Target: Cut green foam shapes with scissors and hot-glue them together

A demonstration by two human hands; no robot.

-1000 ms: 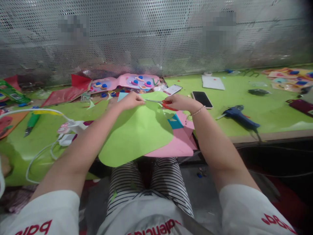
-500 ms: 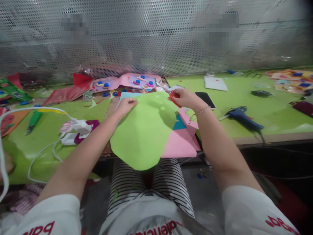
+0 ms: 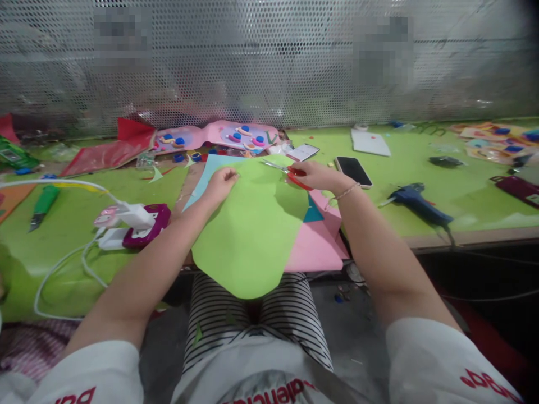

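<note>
So the green paper [image 3: 248, 230] is right in the middle, at the near edge of the table [image 3: 484, 205], with its rounded bottom end hanging out over the striped pants [image 3: 295, 314]. The left hand [image 3: 223, 185] has thumb and fingers pinched together on the upper left edge of it. The right hand [image 3: 314, 175] is wrapped around the red handles of the scissors [image 3: 295, 174], blades pointing left over the top part of the sheet; can't really tell if they're biting into the paper or just above it. There's a bracelet [image 3: 348, 192] on that wrist.

Under the green sheet you've got pink paper [image 3: 315, 249] sticking out on the right, plus a bit of teal paper [image 3: 314, 210], and light blue paper [image 3: 217, 163] peeking out at the upper left. A dark-screened phone [image 3: 353, 171] lies just beside the right hand, with a blue glue gun [image 3: 421, 203] further right. Over on the left there's a purple power strip [image 3: 162, 219] with white plugs in it, and a green-handled knife [image 3: 45, 202] past that.
</note>
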